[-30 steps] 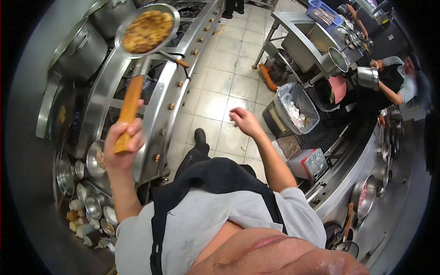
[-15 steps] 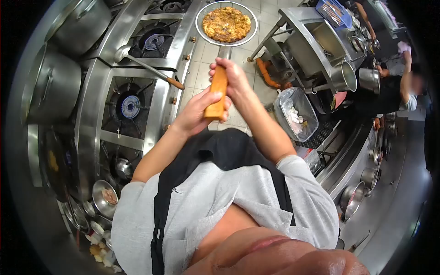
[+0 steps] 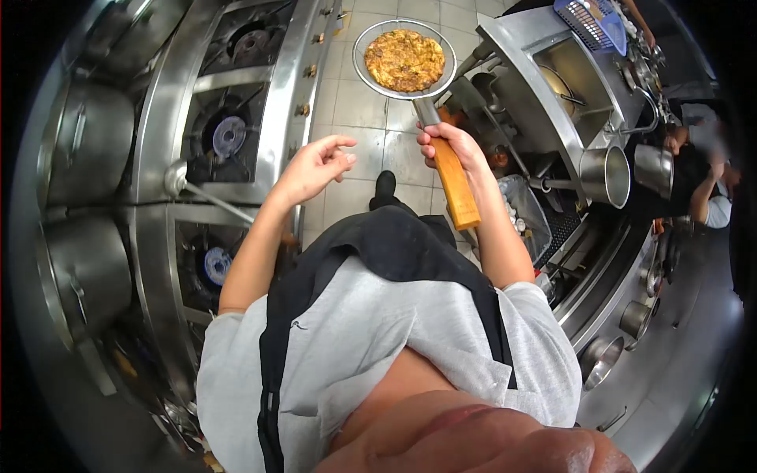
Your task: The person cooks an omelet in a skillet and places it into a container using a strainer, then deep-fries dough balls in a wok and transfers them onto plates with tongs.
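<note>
My right hand (image 3: 451,147) is closed around the long wooden handle (image 3: 457,185) of a round metal strainer (image 3: 359,71). In the strainer lies a browned, egg-like omelette (image 3: 404,61), out in front of me over the tiled floor. My left hand (image 3: 317,169) is off the handle, in the air by the stove's front edge. Its fingers are slightly bent, the thumb stands apart, and nothing is in it.
To the left runs a gas stove (image 3: 229,138) with a ladle (image 3: 177,180) lying across it and large pots (image 3: 87,272) behind. A steel sink (image 3: 564,67), a saucepan (image 3: 603,175) and a lined bin (image 3: 527,209) stand to the right. A co-worker (image 3: 702,150) is at the far right.
My left hand has let go of the wooden handle and moved left. My right hand keeps hold, and the strainer with the omelette has shifted right and tilted. My view has turned along the stove.
</note>
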The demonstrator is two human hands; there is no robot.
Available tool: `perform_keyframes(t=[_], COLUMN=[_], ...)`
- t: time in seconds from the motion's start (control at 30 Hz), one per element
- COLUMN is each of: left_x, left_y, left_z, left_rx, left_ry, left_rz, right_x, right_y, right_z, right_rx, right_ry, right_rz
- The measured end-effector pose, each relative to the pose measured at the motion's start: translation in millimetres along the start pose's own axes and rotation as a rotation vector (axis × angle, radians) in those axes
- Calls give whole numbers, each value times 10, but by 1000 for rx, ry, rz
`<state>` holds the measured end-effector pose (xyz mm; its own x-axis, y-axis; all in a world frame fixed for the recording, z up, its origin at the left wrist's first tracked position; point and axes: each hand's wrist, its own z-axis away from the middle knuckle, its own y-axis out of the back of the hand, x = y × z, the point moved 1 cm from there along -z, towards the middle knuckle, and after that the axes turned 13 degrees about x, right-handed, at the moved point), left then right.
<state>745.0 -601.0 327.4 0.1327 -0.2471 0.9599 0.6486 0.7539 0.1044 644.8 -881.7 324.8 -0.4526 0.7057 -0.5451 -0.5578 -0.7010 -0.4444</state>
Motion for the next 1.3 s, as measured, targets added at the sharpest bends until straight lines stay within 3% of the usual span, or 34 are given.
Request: perform_keyframes(t=[0.17,0.4,0.63,0.87,1.07,1.3], left_x=[-16,153,640,1779,2184,2574], left_y=[137,316,702,1189,1300,1205], left_z=[-984,-1971,-3285,-5015,-6553,-8386], left_rx=[52,180,105,41,24,-139], left_ry=[78,105,144,-31,-382,-230], left_rz=[-312,-360,-497,-736,-874,-899], right_x=[-916,-1958,-2913,-4033,-4793,-5781], right_y=[202,157,-35,-386,-432,-84], right_z=[-417,-986,-2074,-2877,-3443,-4294], right_rx=[32,44,69,76,183,264], right_ry=[8,119,213,247,323,348], right_rz=[19,23,18,-34,-22,-23])
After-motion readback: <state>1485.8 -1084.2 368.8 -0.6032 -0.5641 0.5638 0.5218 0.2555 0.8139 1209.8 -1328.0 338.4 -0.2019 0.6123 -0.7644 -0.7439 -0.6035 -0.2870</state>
